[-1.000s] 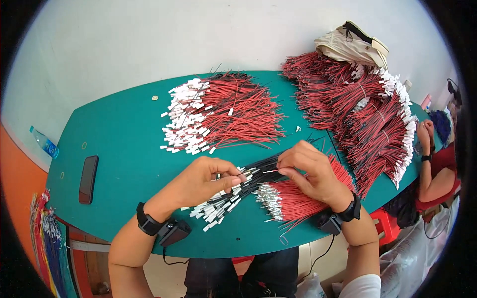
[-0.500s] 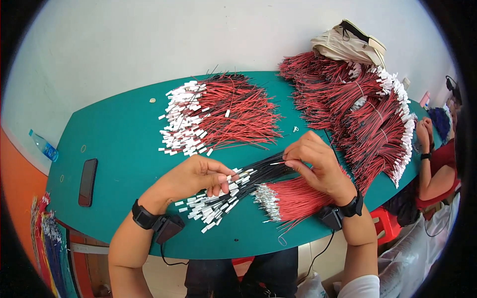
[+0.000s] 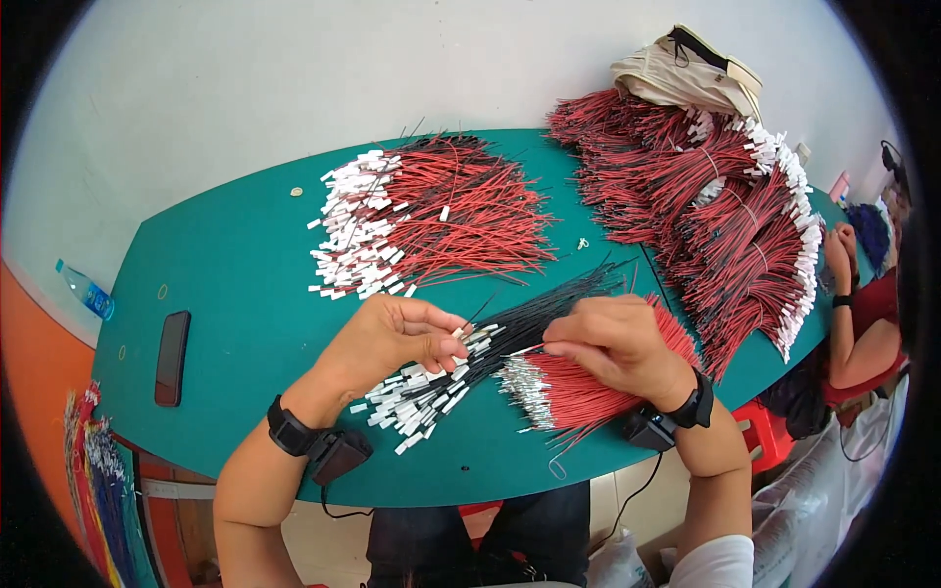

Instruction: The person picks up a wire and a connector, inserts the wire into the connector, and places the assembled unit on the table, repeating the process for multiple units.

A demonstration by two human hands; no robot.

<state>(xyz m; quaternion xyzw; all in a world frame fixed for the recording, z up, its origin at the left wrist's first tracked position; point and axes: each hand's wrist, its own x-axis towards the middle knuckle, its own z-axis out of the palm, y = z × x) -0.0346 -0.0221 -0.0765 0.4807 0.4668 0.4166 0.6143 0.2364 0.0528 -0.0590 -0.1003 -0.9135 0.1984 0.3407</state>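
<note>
My left hand is closed in a pinch on a small white connector, with a black wire sticking up from it. Thumb and fingers of my right hand grip a red wire, whose bare pale tip points toward the connector, apart from it. Under and between both hands lies a bundle of black wires with white connectors at its near-left end. By my right wrist sits a bundle of red wires with silvery terminals facing left.
Red and black wires with white connectors form a pile on the green table. A bigger pile fills the right side, a beige bag on top. A phone and bottle lie left. Another person's arm rests at right.
My right hand has moved left and slightly down, bringing the red wire's tip closer to the connector. My left hand has shifted a little, and a black wire now shows above its fingers.
</note>
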